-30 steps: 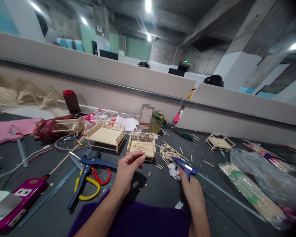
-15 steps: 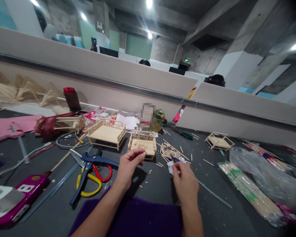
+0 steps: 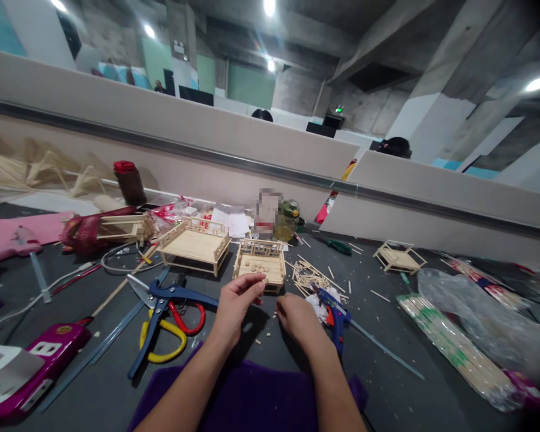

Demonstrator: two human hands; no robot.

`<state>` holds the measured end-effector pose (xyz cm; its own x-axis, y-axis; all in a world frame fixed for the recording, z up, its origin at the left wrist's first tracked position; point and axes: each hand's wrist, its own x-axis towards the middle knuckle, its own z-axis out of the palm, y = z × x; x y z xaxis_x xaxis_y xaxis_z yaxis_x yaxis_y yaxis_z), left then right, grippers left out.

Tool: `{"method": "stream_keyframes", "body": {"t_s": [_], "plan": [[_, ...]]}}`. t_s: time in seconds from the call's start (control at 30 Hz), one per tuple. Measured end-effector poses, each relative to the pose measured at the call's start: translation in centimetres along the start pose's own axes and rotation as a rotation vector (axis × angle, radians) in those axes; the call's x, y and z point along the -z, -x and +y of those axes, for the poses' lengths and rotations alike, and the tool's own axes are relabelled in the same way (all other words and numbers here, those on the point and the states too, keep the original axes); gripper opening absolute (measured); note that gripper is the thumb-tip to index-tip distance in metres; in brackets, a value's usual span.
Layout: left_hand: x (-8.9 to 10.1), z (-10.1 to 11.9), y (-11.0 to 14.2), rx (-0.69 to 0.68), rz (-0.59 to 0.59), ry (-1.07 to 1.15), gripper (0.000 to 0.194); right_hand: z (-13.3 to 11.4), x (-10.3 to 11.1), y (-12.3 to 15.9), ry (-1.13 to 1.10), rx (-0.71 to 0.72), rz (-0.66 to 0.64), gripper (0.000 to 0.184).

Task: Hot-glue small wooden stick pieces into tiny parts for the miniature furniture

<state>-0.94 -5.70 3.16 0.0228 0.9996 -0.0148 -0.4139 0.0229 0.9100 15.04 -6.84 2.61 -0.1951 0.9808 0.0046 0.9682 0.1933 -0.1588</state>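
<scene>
My left hand (image 3: 240,300) is raised before the small wooden bench model (image 3: 270,264), thumb and fingertips pinched together. Whatever sits in that pinch is too small to make out. Low over the table, my right hand (image 3: 297,318) has its fingers bent together, the tips down by the small cut wood bits (image 3: 269,335). What they hold, if anything, is hidden. Just right of it lies a blue glue gun (image 3: 337,321) with its nozzle on crumpled white paper (image 3: 317,306). Tiny wood pieces (image 3: 254,268) rest on the bench seat.
Larger bench model (image 3: 195,246) stands behind left; another small frame (image 3: 399,258) far right. Cutters (image 3: 162,294) and yellow-red-handled scissors (image 3: 162,342) lie left, beyond them a purple power strip (image 3: 40,366). Loose sticks (image 3: 312,276) and bagged sticks (image 3: 454,342) lie right. Purple cloth (image 3: 234,399) is in front.
My right hand has left the glue gun, which now lies on the table, and moved left towards the small wood bits. My left hand has stayed nearly in place.
</scene>
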Motion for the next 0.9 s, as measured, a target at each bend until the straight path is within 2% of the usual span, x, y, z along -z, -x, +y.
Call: {"method": "stream_keyframes", "body": {"t_s": [0.1,0.2,0.3,0.4,0.53,0.9], "plan": [[0.1,-0.1,-0.1,0.006,0.014,-0.003,0.027,0.3,1.2,-0.3,-0.197,-0.059,0.103,0.019],[0.2,-0.1,-0.2,0.016,0.027,-0.003,0.028,0.0,2.0,-0.5,-0.617,-0.035,0.272,0.013],[0.1,-0.1,-0.1,0.022,0.032,-0.005,0.027,-1.0,1.8,-0.4,-0.983,-0.033,0.393,0.015],[0.0,-0.1,0.0,0.014,0.017,-0.019,0.027,-2.1,1.2,-0.2,-1.174,-0.036,0.423,0.015],[-0.1,-0.4,0.1,-0.002,0.002,-0.033,0.026,-2.8,0.8,-0.3,-1.286,-0.046,0.484,0.014],[-0.2,-0.5,0.2,-0.007,-0.019,-0.034,0.021,-2.8,0.3,-0.6,-1.28,-0.078,0.507,0.013]]}}
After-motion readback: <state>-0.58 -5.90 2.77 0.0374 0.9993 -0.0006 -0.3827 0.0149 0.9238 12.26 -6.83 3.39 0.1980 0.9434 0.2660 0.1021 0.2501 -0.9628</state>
